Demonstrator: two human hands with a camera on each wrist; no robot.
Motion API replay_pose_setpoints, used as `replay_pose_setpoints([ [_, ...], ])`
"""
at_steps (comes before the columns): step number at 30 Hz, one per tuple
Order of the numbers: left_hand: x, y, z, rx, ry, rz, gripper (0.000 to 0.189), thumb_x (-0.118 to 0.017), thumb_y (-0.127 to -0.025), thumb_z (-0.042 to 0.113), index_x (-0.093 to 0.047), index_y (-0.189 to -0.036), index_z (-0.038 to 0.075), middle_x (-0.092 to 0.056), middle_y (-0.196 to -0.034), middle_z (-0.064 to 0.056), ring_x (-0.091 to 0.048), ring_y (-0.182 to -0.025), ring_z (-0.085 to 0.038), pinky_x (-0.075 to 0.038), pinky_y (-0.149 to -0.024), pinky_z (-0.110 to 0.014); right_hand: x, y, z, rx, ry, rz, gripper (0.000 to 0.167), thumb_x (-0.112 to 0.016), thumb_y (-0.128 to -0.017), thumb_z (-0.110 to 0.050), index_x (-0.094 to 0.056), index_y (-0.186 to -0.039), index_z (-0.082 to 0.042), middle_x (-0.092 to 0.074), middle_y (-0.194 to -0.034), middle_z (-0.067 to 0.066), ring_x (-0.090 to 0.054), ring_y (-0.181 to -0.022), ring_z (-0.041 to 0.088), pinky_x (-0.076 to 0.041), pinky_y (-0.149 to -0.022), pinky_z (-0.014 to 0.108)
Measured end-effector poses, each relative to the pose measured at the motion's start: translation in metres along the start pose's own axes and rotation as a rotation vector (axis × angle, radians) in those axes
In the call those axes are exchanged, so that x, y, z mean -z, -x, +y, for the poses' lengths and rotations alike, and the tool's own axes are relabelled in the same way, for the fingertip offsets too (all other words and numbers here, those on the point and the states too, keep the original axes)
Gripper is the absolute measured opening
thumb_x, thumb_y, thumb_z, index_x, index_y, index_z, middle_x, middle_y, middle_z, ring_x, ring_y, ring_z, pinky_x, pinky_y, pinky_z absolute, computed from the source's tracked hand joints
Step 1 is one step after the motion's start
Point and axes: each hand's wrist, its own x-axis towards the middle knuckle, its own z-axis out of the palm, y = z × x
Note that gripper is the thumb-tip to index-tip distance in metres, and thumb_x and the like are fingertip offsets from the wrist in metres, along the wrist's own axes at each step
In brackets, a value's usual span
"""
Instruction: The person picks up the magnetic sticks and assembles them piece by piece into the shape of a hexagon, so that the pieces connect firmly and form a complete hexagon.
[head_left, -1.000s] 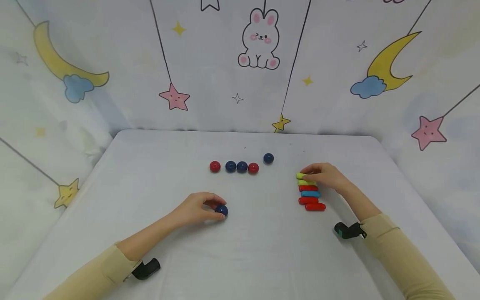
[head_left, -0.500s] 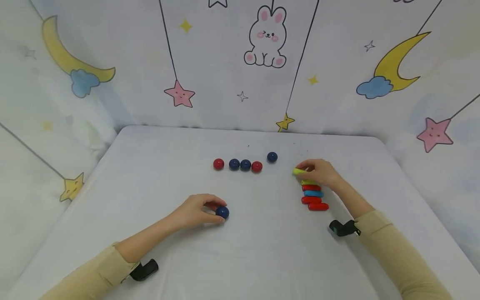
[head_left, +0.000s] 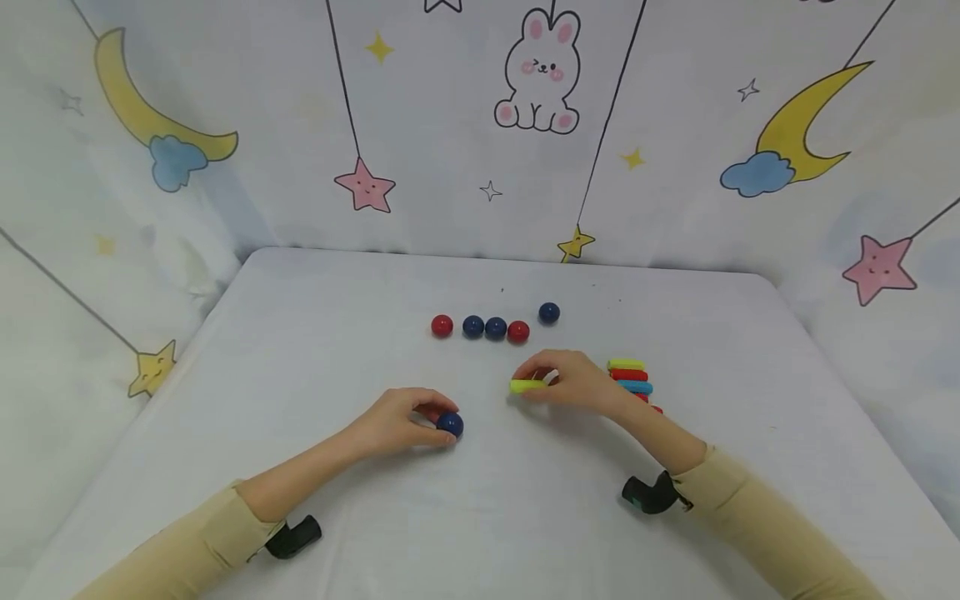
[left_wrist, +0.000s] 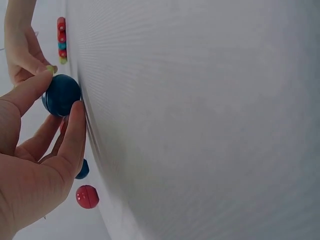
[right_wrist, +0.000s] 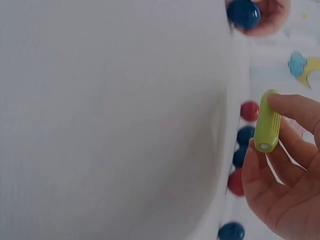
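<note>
My left hand [head_left: 401, 423] pinches a dark blue ball [head_left: 450, 424] between thumb and fingers, low over the white table; the left wrist view shows the same blue ball [left_wrist: 63, 95] close up. To its right, my right hand [head_left: 573, 382] holds a yellow-green ribbed stick [head_left: 528, 387] between thumb and fingertips. In the right wrist view this short stick [right_wrist: 268, 121] shows a pale dot on its end. Right of that hand lies a column of sticks: a yellow-green one [head_left: 626, 365] at the far end, then red [head_left: 628, 375] and blue [head_left: 637, 387]; my forearm partly covers the nearer red ones.
Toward the back of the table [head_left: 337, 317] lies a row of balls: a red ball [head_left: 442, 326], two blue balls [head_left: 473, 327] and another red ball [head_left: 518, 332]. One more blue ball [head_left: 549, 313] sits behind the row's right end. A patterned cloth hangs behind the table.
My right hand has taken the yellow-green stick from the far end of the column and carried it left, toward the left hand. The left hand stays nearly still with the blue ball.
</note>
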Motion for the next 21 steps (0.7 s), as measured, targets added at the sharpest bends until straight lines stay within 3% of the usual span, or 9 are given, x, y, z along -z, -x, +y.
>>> replay_pose_setpoints([
  [11, -0.003, 0.002, 0.002, 0.009, -0.003, 0.003, 0.035, -0.080, -0.082, 0.028, -0.071, -0.112, 0.014, -0.066, -0.097, 0.007, -0.061, -0.089, -0.012, -0.051, -0.076, -0.024, -0.033, -0.010, -0.026, 0.055, -0.010, -0.148, 0.020, -0.073, -0.088, -0.016, -0.071, -0.108, -0.016, -0.066, -0.104, -0.008, -0.059, -0.096, 0.012, -0.051, -0.081, 0.024],
  [21, -0.004, 0.004, 0.005, 0.017, 0.008, 0.003, 0.033, -0.079, -0.082, 0.027, -0.070, -0.111, 0.012, -0.066, -0.093, 0.007, -0.060, -0.088, -0.013, -0.050, -0.073, -0.024, -0.043, -0.013, -0.036, 0.120, 0.005, -0.183, 0.021, -0.074, -0.087, -0.015, -0.071, -0.108, -0.016, -0.065, -0.101, -0.008, -0.058, -0.093, 0.010, -0.051, -0.080, 0.024],
])
